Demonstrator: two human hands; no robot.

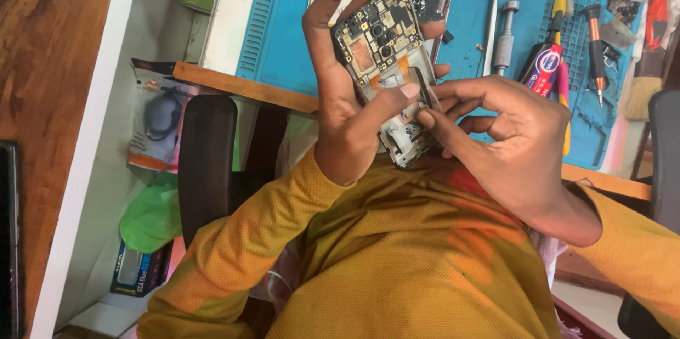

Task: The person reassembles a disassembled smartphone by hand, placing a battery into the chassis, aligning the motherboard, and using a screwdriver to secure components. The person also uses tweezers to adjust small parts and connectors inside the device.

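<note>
**Opened phone, back cover off, board exposed – mid teardown by the look of it**

Opened smartphone with bare circuit board and pinkish metal frame (392, 55) is up in the air, held over the person's lap and in front of the blue silicone repair mat (283, 27), not lying on the bench. Back cover is already off: green/black board w/ copper shielding, camera modules and the lower bare metal tray all show. So the opening part looks done imo. Board is still seated in the frame, and what's left can't be told from this one view.

Grip: left hand (347, 98) wraps the phone from the left side, fingers curled round the top edge and behind, thumb laid across the front near the middle. Closed firmly on it, carrying the whole weight. Right hand (506, 144) comes in from the right w/ thumb and forefinger drawn into a narrow pinch right at the middle-lower part of the phone, by a thin dark strip, prob a flex cable or bracket. Too small to tell if the tips actually have hold of it or just touch it. Other fingers are folded loosely.

Other stuff: on the mat behind sit silver metal tweezers (491, 20), a silver-handled screwdriver (504, 38), a black and copper precision screwdriver (595, 45) and a yellow-handled tool (559, 9). Person wears a yellow-orange mesh long-sleeve shirt (397, 254).
</note>
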